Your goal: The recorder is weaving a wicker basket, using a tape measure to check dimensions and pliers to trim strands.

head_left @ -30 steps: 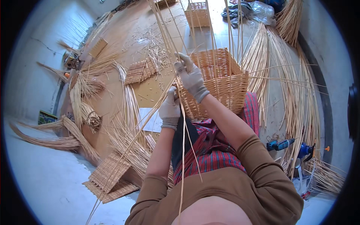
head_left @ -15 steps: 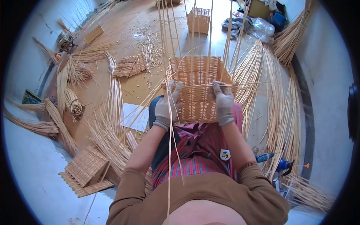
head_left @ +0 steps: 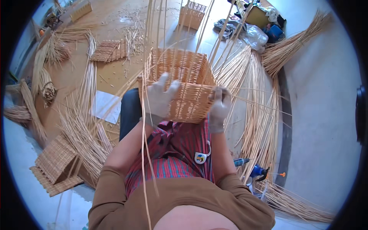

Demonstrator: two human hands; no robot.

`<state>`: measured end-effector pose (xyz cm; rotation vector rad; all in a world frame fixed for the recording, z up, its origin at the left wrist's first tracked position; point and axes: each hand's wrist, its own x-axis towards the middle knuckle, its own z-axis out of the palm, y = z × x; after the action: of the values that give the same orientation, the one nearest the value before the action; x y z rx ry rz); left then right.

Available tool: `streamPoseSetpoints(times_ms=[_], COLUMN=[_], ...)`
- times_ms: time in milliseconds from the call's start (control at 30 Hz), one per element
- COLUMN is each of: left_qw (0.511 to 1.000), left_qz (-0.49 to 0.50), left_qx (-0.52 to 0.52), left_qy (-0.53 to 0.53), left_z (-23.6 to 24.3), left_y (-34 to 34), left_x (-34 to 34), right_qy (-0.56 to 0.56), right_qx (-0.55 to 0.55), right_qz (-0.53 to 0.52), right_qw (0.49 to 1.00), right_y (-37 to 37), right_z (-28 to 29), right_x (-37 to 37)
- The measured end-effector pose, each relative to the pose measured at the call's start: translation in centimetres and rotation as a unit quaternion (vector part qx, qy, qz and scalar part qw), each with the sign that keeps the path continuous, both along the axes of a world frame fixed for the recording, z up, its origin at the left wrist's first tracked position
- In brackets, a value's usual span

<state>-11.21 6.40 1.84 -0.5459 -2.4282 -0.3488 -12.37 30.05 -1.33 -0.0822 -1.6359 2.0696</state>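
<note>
A woven tan basket (head_left: 186, 102), open at the top, sits over my lap, tilted, with long upright stakes (head_left: 165, 32) rising from its walls. My left hand (head_left: 160, 97), in a pale grey glove, lies against the near wall, finger and thumb stretched apart near the rim. At the right near corner, my gloved right hand (head_left: 219, 107) is closed on the basket's rim, its fingertips bunched there. Thin weaving strands (head_left: 255, 90) run out to the right from that corner. Two loose strands (head_left: 144, 153) hang from the left corner down across my body.
Bundles of long strands lie to the right (head_left: 257, 115) and left (head_left: 82, 130). Woven panels (head_left: 57, 157) rest at lower left, another panel (head_left: 109, 50) farther off. A second basket (head_left: 191, 16) stands ahead. A blue spray bottle (head_left: 260, 171) is by my right elbow. White paper (head_left: 106, 106) lies left.
The view has swung right, so the scene sits farther left. The basket has turned and tipped, showing more of its inside. My right hand has moved onto its right corner.
</note>
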Motion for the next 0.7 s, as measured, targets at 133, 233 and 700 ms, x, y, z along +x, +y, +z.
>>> streamPoseSetpoints(times_ms=[133, 233, 700], left_qw=[0.988, 0.991, 0.704], left_qz=[0.029, 0.062, 0.005], left_qx=[0.078, 0.055, 0.707], left_qy=[-0.128, -0.105, -0.065], left_z=[-1.2, -1.8, -5.9], left_y=[5.6, 6.4, -2.0], left_x=[0.6, -0.2, 1.0], right_qy=[0.146, 0.049, -0.165], right_qx=[0.495, 0.299, 0.440], right_qz=[-0.110, 0.043, -0.014], right_qw=[0.850, 0.952, 0.883], right_y=[-3.3, -3.3, -0.2], right_z=[9.1, 12.1, 2.5], right_x=[-5.9, -6.3, 1.9])
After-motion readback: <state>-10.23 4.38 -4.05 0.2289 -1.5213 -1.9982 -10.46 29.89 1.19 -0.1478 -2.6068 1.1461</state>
